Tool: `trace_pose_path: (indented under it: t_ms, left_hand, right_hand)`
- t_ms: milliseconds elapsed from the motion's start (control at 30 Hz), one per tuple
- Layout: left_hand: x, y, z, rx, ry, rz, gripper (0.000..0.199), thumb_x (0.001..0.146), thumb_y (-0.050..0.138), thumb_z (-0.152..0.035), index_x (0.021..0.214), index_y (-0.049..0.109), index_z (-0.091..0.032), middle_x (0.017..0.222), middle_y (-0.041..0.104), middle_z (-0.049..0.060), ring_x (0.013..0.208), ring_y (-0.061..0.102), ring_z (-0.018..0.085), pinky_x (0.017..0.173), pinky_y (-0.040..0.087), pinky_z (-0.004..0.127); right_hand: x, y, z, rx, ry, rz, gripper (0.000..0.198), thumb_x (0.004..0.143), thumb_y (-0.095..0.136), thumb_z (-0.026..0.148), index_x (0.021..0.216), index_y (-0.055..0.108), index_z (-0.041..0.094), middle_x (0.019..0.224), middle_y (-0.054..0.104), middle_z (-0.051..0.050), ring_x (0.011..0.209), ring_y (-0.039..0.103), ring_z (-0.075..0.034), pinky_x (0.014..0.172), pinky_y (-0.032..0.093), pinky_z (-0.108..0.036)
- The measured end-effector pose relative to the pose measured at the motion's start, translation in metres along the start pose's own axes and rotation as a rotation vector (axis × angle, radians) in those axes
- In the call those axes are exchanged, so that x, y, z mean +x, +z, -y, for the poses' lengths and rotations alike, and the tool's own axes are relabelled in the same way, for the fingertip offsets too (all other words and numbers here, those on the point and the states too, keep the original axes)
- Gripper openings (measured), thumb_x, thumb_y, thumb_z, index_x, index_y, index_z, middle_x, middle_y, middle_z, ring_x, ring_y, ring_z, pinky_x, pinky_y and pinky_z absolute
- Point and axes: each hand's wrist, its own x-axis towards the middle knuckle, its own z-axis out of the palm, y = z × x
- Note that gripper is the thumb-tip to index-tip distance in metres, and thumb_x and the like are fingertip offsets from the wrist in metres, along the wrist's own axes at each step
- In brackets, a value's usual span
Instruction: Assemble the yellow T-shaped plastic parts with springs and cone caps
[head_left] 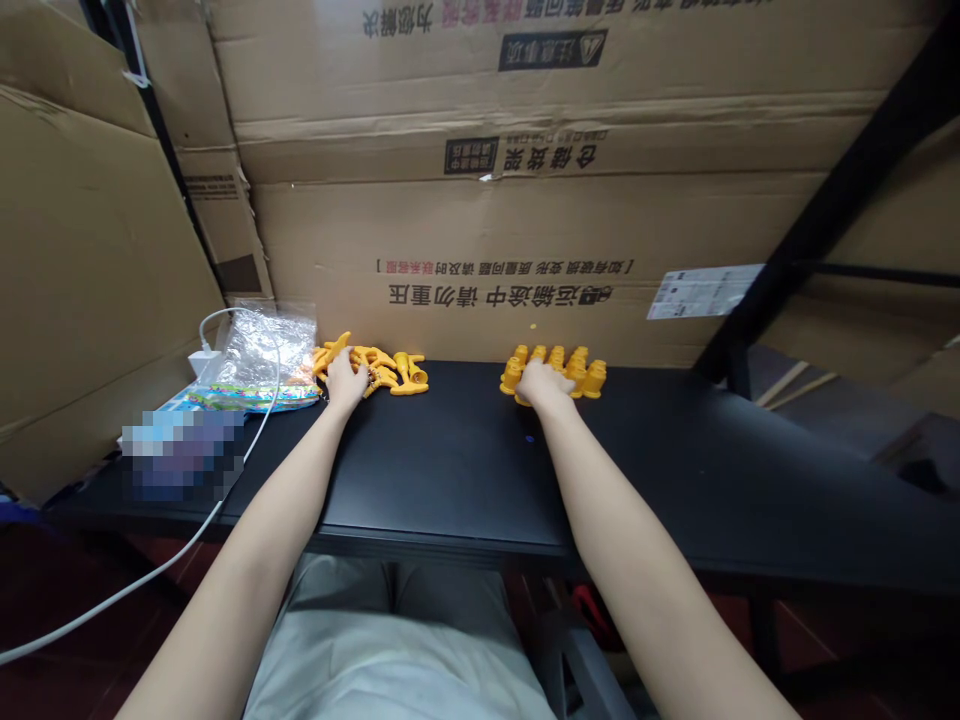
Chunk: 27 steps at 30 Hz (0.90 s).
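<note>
At the back of the black table, my left hand (pixel 346 382) reaches into a loose pile of yellow plastic pieces (pixel 379 368). Its fingers are closed on one yellow plastic piece (pixel 340 345) that sticks up past the fingertips. To the right, my right hand (pixel 546 382) is over a tight group of upright yellow plastic pieces (pixel 592 376) with narrow tops and wider bases. The back of that hand and the pieces hide its fingertips, so whether it grips one is unclear.
A clear plastic bag (pixel 281 345) with a colourful edge lies left of the pile. A white cable (pixel 251 445) runs past it from a white plug (pixel 204 360). Cardboard walls (pixel 480 220) close off the back and left. A black metal post (pixel 817 210) slants at right.
</note>
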Motion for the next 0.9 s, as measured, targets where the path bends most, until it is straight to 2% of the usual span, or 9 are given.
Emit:
trace_pose_path:
  t_ms: [100, 233, 333, 433, 533, 667, 767, 900]
  left_hand:
    - [-0.004, 0.001, -0.003, 0.007, -0.029, -0.009, 0.05, 0.084, 0.049, -0.026, 0.134, 0.046, -0.019, 0.129, 0.056, 0.014, 0.123, 0.049, 0.029, 0.1, 0.042, 0.042]
    - [-0.006, 0.001, -0.004, 0.057, -0.017, 0.013, 0.05, 0.087, 0.046, -0.03, 0.136, 0.045, -0.019, 0.131, 0.052, 0.016, 0.125, 0.045, 0.031, 0.101, 0.04, 0.044]
    - [-0.005, 0.001, -0.004, 0.105, -0.033, 0.02, 0.05, 0.089, 0.041, -0.032, 0.138, 0.046, -0.018, 0.129, 0.052, 0.017, 0.123, 0.045, 0.031, 0.101, 0.039, 0.044]
    - [-0.005, 0.001, -0.004, 0.133, -0.035, 0.026, 0.052, 0.09, 0.04, -0.032, 0.14, 0.045, -0.018, 0.13, 0.05, 0.017, 0.122, 0.045, 0.031, 0.102, 0.038, 0.044]
    - [-0.006, 0.002, -0.004, 0.153, -0.016, 0.045, 0.056, 0.091, 0.039, -0.034, 0.144, 0.04, -0.017, 0.135, 0.047, 0.017, 0.125, 0.044, 0.031, 0.103, 0.038, 0.044]
    - [-0.007, 0.005, -0.004, 0.164, 0.01, 0.08, 0.062, 0.09, 0.04, -0.036, 0.148, 0.031, -0.017, 0.146, 0.04, 0.016, 0.134, 0.036, 0.031, 0.106, 0.035, 0.047]
    - [-0.007, 0.006, -0.004, 0.153, 0.03, 0.112, 0.061, 0.092, 0.035, -0.033, 0.15, 0.027, -0.018, 0.151, 0.036, 0.013, 0.14, 0.03, 0.029, 0.109, 0.032, 0.05]
    - [-0.006, 0.007, -0.003, 0.12, 0.058, 0.164, 0.06, 0.093, 0.032, -0.032, 0.152, 0.022, -0.019, 0.156, 0.03, 0.01, 0.145, 0.021, 0.027, 0.112, 0.027, 0.057]
  right_hand:
    - [-0.006, -0.006, 0.005, 0.028, 0.02, 0.007, 0.065, 0.082, 0.059, 0.029, 0.142, 0.041, 0.009, 0.134, 0.051, -0.027, 0.124, 0.049, -0.038, 0.095, 0.036, -0.051]
    - [-0.014, -0.011, 0.012, 0.006, -0.008, -0.098, 0.05, 0.083, 0.057, 0.022, 0.13, 0.051, 0.009, 0.128, 0.054, -0.026, 0.119, 0.051, -0.038, 0.096, 0.032, -0.056]
    - [-0.025, -0.012, 0.022, -0.008, -0.12, -0.218, 0.04, 0.083, 0.049, 0.013, 0.122, 0.054, 0.007, 0.121, 0.057, -0.025, 0.114, 0.054, -0.036, 0.094, 0.034, -0.055]
    - [-0.039, -0.009, 0.036, -0.03, -0.319, -0.278, 0.035, 0.084, 0.045, 0.012, 0.117, 0.055, 0.006, 0.117, 0.06, -0.023, 0.111, 0.054, -0.034, 0.093, 0.035, -0.054]
    - [-0.05, 0.002, 0.05, -0.047, -0.56, -0.252, 0.036, 0.088, 0.043, 0.016, 0.122, 0.054, 0.009, 0.123, 0.058, -0.021, 0.111, 0.054, -0.032, 0.095, 0.035, -0.052]
    - [-0.057, 0.024, 0.062, -0.012, -0.841, -0.138, 0.042, 0.092, 0.04, 0.02, 0.133, 0.05, 0.016, 0.14, 0.05, -0.016, 0.123, 0.048, -0.029, 0.101, 0.034, -0.052]
    - [-0.058, 0.036, 0.067, 0.057, -0.937, -0.048, 0.046, 0.094, 0.037, 0.022, 0.14, 0.045, 0.021, 0.149, 0.042, -0.012, 0.131, 0.042, -0.026, 0.103, 0.034, -0.052]
    - [-0.059, 0.041, 0.071, 0.102, -0.952, -0.013, 0.049, 0.096, 0.034, 0.023, 0.145, 0.039, 0.023, 0.154, 0.034, -0.008, 0.135, 0.039, -0.025, 0.106, 0.033, -0.053]
